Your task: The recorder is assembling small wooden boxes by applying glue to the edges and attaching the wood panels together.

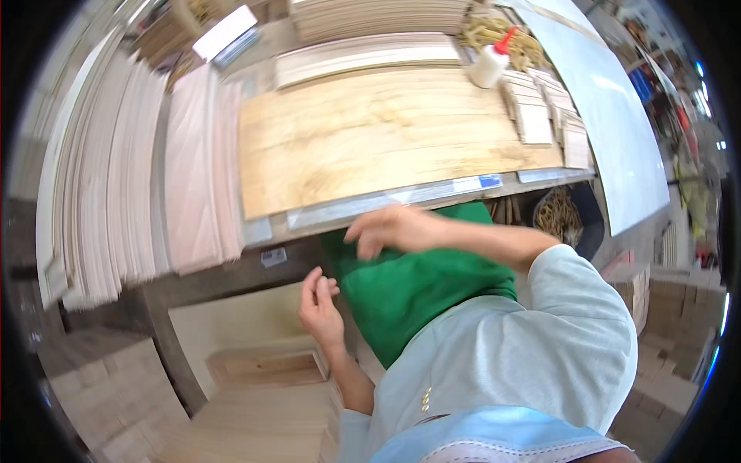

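My right hand (397,231) is in front of the bench edge, over the green apron (432,278). Its fingers are loosely bent and somewhat blurred, with nothing visible in them. Lower and to the left, my left hand (319,309) is raised beside the apron, fingers loosely curled and apart, also holding nothing that shows. Neither hand touches the bench. Nearest to them on the bench lies a bare wooden board (386,131), with a grey metal strip (386,204) along its front edge.
Stacked thin wooden panels (108,170) and pinkish boards (193,162) stand left. A white glue bottle (489,65) with red tip, small wood pieces (532,116) and a white sheet (610,116) are right. Below left sits an open wooden box (266,368); a dark bin (588,224) hangs under the bench.
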The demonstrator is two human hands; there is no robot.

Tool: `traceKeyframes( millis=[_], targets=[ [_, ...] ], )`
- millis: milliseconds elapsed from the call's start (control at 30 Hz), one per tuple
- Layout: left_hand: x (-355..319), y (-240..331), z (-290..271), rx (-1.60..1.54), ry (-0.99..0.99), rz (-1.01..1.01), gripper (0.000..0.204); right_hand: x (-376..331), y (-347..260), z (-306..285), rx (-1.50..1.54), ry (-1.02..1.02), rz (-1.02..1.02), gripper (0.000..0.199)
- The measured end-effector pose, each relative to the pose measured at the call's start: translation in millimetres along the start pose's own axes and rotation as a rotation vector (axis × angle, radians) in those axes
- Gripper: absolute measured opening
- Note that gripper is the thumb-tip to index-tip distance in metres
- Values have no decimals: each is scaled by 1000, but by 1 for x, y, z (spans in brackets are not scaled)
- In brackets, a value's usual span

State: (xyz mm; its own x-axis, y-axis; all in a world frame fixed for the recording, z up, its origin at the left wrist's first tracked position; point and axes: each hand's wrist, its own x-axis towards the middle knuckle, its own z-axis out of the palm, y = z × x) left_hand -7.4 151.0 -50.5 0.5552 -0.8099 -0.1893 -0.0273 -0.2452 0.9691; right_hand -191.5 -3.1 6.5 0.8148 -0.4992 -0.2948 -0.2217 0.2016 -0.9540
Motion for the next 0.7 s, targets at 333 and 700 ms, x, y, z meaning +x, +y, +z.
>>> traceKeyframes(
  millis=[333, 700],
  targets=[
    [268, 133, 140, 591, -120, 603, 53, 18, -16, -272, -1032, 1268, -318, 28],
    [351, 122, 184, 887, -184, 380, 81, 37, -3, -326, -849, 1205, 486, 49]
  ],
)
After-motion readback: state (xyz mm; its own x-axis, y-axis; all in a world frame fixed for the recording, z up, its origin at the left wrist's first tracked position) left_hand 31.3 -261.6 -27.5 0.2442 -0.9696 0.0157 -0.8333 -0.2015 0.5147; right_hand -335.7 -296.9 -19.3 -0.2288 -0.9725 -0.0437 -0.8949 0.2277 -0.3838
